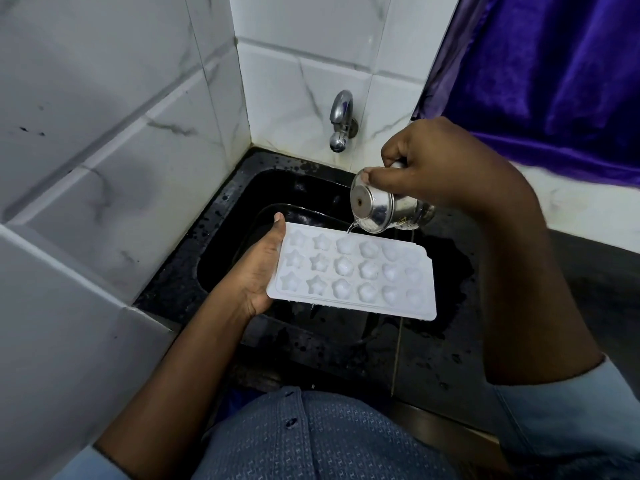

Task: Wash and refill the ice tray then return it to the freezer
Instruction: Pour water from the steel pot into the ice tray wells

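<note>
Ice tray (353, 271): thin white plastic, judged light, bendy and wet-slick, held roughly level over the black sink (187, 268). Left grip (258, 271) grasps its 9 o'clock end, thumb on the rim; right grip (436, 168) clasps a steel cup (381, 209) tipped at the tray's 12 o'clock edge, water trickling in. Filled, it likely sloshes: best held by both short ends, 9 and 3 o'clock.
</note>
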A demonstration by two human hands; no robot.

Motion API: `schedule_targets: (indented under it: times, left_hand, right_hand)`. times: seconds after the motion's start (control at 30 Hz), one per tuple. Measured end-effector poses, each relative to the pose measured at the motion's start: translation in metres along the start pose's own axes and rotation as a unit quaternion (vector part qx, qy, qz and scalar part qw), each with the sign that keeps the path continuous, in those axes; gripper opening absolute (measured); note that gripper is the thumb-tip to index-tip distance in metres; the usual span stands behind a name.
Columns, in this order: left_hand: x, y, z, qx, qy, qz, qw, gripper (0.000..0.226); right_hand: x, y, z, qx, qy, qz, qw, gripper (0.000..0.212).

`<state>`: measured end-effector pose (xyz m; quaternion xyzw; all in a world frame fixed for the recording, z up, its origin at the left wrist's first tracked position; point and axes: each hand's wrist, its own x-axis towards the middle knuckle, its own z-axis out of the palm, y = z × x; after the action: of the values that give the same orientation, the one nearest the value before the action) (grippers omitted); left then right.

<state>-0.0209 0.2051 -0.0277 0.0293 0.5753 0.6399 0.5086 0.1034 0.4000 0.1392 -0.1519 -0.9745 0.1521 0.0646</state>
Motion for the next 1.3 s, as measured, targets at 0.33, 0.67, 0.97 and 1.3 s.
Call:
schedule_targets:
  times: [0.33, 0.67, 0.97, 1.3]
  left_hand:
    - [-0.004, -0.001, 0.003, 0.000, 0.001, -0.008, 1.000, 0.074]
    - [-0.006, -0.001, 0.004, -0.006, 0.007, -0.008, 1.000, 0.074]
    - [-0.004, -0.002, 0.003, -0.008, 0.003, -0.008, 1.000, 0.079]
    - [-0.001, -0.003, -0.001, -0.015, 0.011, -0.004, 1.000, 0.078]
  right_hand:
    - [0.001, -0.005, 0.001, 0.000, -0.004, -0.008, 1.000, 0.054]
    - [0.006, -0.010, 0.002, -0.007, -0.004, -0.026, 1.000, 0.051]
    - [0.016, -0.016, 0.002, -0.023, -0.005, -0.046, 0.999, 0.052]
    - [0.022, -0.023, 0.007, -0.040, -0.012, -0.063, 0.997, 0.047]
